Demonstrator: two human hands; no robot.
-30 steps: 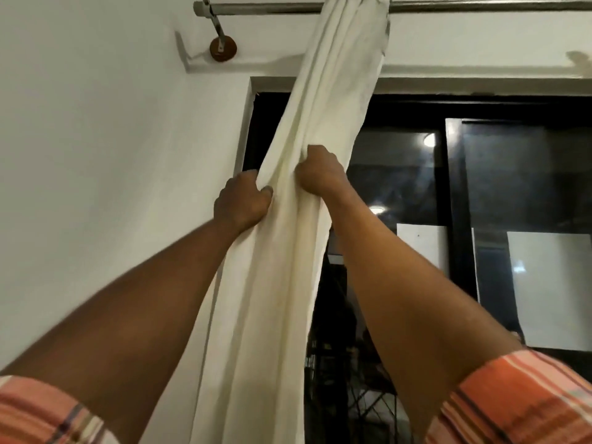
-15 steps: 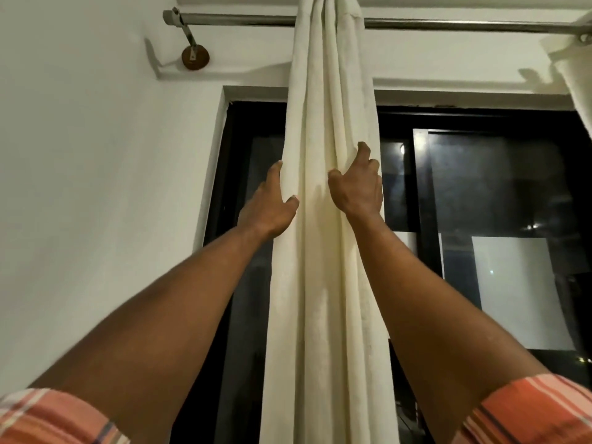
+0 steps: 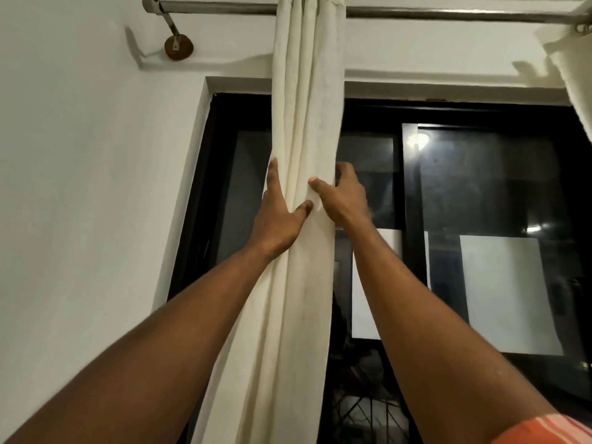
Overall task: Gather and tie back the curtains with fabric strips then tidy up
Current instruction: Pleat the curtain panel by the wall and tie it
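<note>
White wall (image 3: 80,187) and a dark window (image 3: 480,187) fill the view, seen from below, with a metal rod (image 3: 448,12) running across the top from 10 to 2 o'clock. From that rod, at 12 o'clock, the curtain (image 3: 304,283) hangs as one narrow gathered bundle, its long axis running almost straight down to 6 o'clock, in front of the window's left part. Both hands meet it at mid-height, near the centre of the view, level with each other and about equally near. The left hand (image 3: 278,219) lies against the bundle's 9 o'clock edge, fingers straight and pointing up towards 12, thumb splayed across the front folds; it presses rather than clutches. The right hand (image 3: 344,200) is at the 3 o'clock edge, thumb laid on the front and fingers curled round the side, so it grips the cloth. Both arms reach up and forward from 7 and 5 o'clock, nearly straight, and the bundle falls between them. No strip shows, so the tie seems not yet begun; the hands look set to squeeze the folds together. Further out, a bracket (image 3: 177,48) holds the rod at 11 o'clock, and a second curtain (image 3: 573,59) hangs at 2 o'clock.
</note>
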